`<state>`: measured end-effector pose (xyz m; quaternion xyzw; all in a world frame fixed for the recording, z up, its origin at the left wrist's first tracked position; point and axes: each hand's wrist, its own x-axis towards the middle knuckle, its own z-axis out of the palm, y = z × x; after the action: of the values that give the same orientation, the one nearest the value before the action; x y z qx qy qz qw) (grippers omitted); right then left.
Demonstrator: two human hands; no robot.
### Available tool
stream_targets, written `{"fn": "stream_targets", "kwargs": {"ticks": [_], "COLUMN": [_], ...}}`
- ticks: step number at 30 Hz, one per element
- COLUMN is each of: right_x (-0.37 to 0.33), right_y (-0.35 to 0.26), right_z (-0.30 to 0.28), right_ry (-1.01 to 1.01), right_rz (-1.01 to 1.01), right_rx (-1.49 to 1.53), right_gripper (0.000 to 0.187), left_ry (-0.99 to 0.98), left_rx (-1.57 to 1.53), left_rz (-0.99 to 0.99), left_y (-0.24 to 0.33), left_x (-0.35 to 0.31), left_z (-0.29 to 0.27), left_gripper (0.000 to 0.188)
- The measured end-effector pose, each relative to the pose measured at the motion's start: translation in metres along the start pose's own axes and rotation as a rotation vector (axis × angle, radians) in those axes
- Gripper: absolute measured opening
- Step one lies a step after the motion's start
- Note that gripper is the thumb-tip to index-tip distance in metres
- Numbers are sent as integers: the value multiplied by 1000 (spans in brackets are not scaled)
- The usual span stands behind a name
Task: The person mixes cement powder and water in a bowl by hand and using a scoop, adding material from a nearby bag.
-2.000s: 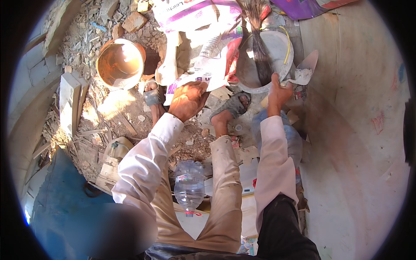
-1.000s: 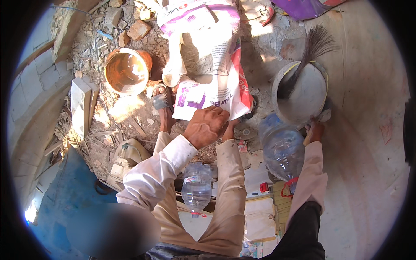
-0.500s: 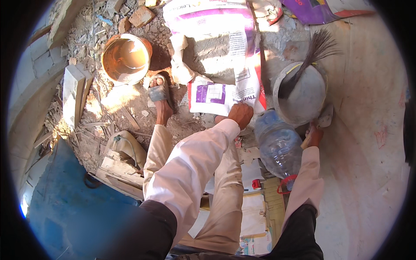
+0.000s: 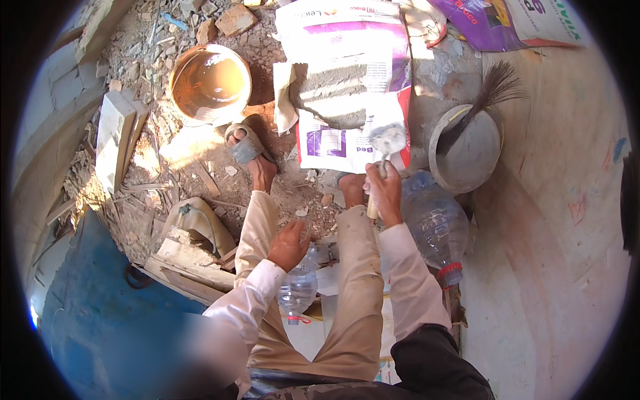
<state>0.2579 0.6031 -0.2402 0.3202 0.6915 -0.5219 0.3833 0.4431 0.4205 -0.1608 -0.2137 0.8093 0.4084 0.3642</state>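
Here's the right hand [image 4: 385,193], its grip clenched around the wooden handle of a metal trowel [image 4: 388,139], the blade caked in pale grey-white stuff. That blade is over the near right corner of a big white sack with purple bands and a red edge [image 4: 347,157], lying flat on the ground and torn wide open. Touching it or just above it? I can't tell from here. Inside the sack's opening, a bed of dry-looking grey powder [image 4: 333,90], part in glaring sun, part in shade, and a ripped pale flap [image 4: 285,97] curls out along the sack's left side.

Over to the left hand [image 4: 288,245]: grip slack, fingers loosely bent, nothing held that I can see. It's on the near side of the sack, well apart from it, close by a clear plastic bottle with a red neck ring [image 4: 298,288], down between two legs in beige trousers [image 4: 360,273].

Left of the sack, a round orange-brown bucket [image 4: 192,110] with tan liquid in it, and broken grey rubble [image 4: 147,60] beyond that. Just off the sack's near left corner, a foot in a grey sandal [image 4: 245,145]. To the sack's right, a round grey-white pail [image 4: 473,160] with a dark bristle bundle [image 4: 490,93] across its rim, and nearer than that, a larger clear bluish bottle [image 4: 437,220].
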Motion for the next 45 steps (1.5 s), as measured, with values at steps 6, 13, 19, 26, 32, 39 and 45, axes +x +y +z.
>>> {"fn": "stream_targets", "kwargs": {"ticks": [6,13,19,26,32,39,45], "right_x": [75,221,224,175,105,84,26], "right_y": [63,112,117,106,59,47,22], "right_z": [104,97,190,188,162,141,178], "right_ry": [221,345,468,101,244,112,-7], "right_rz": [-143,-341,-785,-513,-363,-286,-450], "right_rx": [-446,-1199,-1172,-361,-373,-428,-366], "right_gripper": [44,30,22,28,48,48,46], "left_ry": [29,141,128,129,114,121,66], "left_rx": [210,144,239,239,216,179,128], "left_rz": [-184,-204,-369,-398,-422,-391,-445], "left_y": [-49,-63,-67,-78,-82,-87,-94], "left_x": [-105,-101,-109,-121,-119,-114,-115], "left_z": [-78,-83,-108,-119,-108,-97,-92], "left_gripper": [34,36,36,34,34,32,32]}}
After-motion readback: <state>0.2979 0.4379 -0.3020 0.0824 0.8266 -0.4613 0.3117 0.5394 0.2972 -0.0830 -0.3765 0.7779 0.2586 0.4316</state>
